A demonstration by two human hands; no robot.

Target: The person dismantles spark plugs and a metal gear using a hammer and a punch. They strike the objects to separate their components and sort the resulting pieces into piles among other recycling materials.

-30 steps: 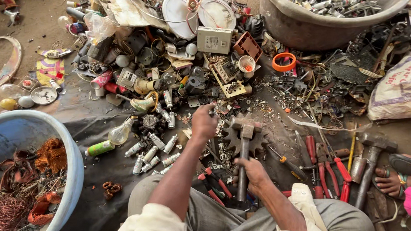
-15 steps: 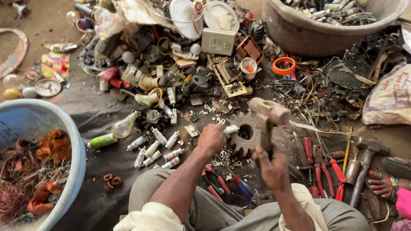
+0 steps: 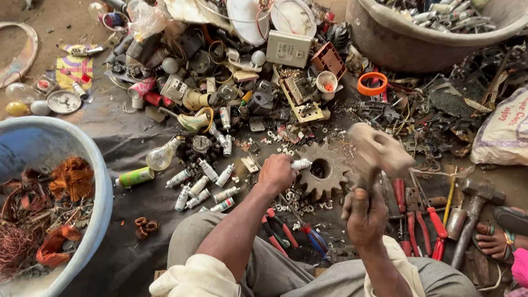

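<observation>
My left hand [image 3: 276, 173] grips a small white cylindrical part [image 3: 301, 164] and holds it on the rim of a rusty toothed gear [image 3: 323, 171] lying on the dark ground sheet. My right hand [image 3: 364, 211] is closed on the handle of a hammer [image 3: 378, 150]. The hammer head is blurred and raised just to the right of the gear. Several similar white and silver cylinders [image 3: 201, 185] lie scattered left of my left hand.
A blue tub [image 3: 102, 179] with copper wire sits at left. A large brown tub [image 3: 402, 41] of metal scrap stands at top right, a scrap heap [image 3: 236, 60] at top. Pliers [image 3: 421, 213] and another hammer [image 3: 474, 207] lie at right, beside another person's sandalled foot [image 3: 508, 239].
The hammer rested head-down by the gear, then was lifted. Its head now swings, blurred, right of the gear. My left hand moved from above the gear to its left rim with the white part.
</observation>
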